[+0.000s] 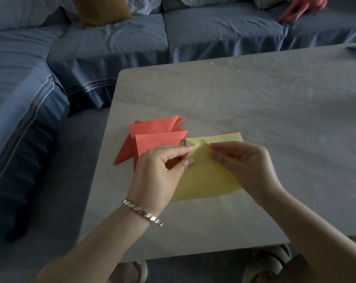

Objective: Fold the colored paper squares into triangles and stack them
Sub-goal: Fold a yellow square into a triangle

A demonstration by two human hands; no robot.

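Yellow paper (205,176), thin and matte, sits half folded near the middle of the pale, marbled table (254,94). Its two corners meet at the top. The left hand (158,170) pinches one corner between thumb and forefinger, and the right hand (246,164) pinches the other. If those corners slip out of line before the crease is pressed, the triangle will probably come out skewed, and the smooth tabletop may let the sheet slide. Just behind it lies a flat pile of squares (224,137), yellow on top. Orange-red triangles (156,127), sharp-edged, lie loosely fanned to the left.
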